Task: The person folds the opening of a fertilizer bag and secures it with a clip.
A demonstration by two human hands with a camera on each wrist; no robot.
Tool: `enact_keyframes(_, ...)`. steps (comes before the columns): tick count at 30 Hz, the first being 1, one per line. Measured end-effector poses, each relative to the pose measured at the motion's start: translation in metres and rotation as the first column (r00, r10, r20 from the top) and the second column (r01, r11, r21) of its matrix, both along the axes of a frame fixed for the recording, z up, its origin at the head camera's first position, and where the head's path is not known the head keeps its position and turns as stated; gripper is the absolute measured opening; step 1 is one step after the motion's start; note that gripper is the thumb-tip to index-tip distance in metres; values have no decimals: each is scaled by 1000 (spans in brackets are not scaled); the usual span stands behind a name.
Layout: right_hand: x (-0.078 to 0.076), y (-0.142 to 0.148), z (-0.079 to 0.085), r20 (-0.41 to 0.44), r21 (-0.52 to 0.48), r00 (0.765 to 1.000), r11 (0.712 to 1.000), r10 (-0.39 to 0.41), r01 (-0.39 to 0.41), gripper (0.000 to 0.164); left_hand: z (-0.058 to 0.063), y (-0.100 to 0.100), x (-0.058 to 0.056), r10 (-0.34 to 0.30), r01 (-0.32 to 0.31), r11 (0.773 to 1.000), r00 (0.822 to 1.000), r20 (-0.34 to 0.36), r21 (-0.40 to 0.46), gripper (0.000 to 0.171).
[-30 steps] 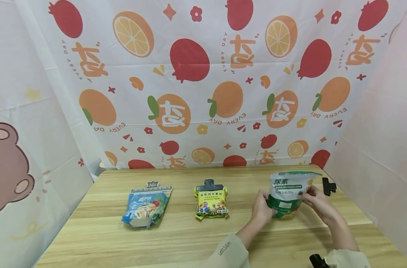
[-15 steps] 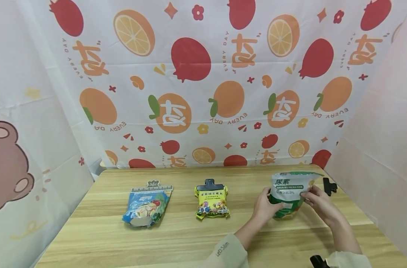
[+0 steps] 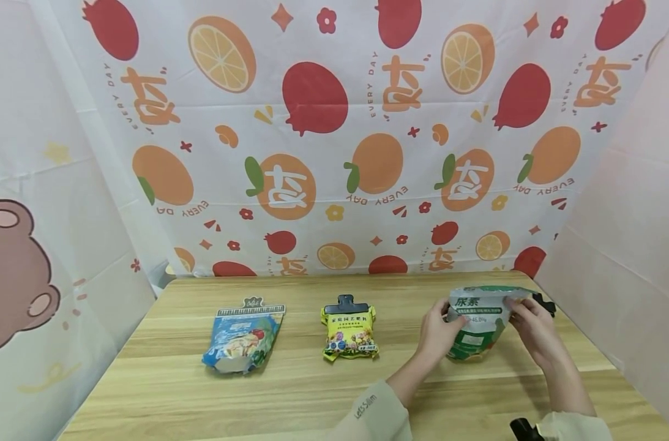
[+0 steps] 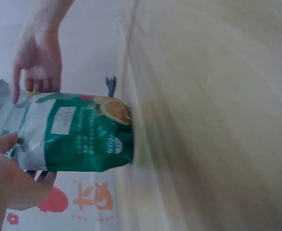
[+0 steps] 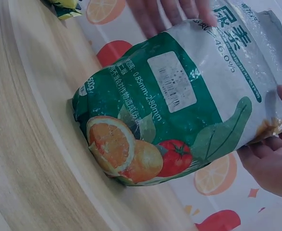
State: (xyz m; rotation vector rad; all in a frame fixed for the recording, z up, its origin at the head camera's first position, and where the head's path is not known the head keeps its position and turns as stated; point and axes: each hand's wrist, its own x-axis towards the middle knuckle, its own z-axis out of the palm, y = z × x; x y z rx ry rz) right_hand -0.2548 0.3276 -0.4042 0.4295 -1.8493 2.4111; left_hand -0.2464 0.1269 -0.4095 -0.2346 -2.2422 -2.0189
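Note:
A green and white fertilizer bag (image 3: 472, 334) stands upright at the right of the table, its silvery top edge uppermost. My left hand (image 3: 440, 327) grips the bag's upper left side, thumb across the front and fingers behind. On the opposite side, my right hand (image 3: 535, 324) pinches the upper right edge near the top. The right wrist view shows the bag's base (image 5: 102, 159), printed with oranges and a tomato, at the tabletop. Partly hidden behind my right hand lies a black clip (image 3: 545, 305), also visible beyond the bag in the left wrist view.
A yellow fertilizer packet (image 3: 349, 335) with a black clip (image 3: 345, 305) across its top lies mid-table. Farther left is a blue food bag (image 3: 240, 343) closed by a silver clip (image 3: 251, 309). A fruit-print curtain (image 3: 312, 153) hangs behind the wooden table (image 3: 229, 404).
My left hand has moved up the bag's side, its thumb now across the front. My right hand has slid higher, closer to the top edge. The bag has shifted slightly right.

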Motion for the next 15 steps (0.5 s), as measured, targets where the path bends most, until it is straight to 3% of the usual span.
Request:
enact_keyframes(6,-2,-2,1,-9,-69,1000,998,-10,9,23,14,1,1,-2,9,994,998,-61,111,12)
enact_keyframes(11,-2,-2,1,4,-68,999,997,-32,33,20,18,2,-2,17,-7,992,997,-81,129,29)
enact_keyframes(15,-2,-3,2,7,-45,999,998,-48,48,16,16,2,-5,25,-12,988,997,-77,154,27)
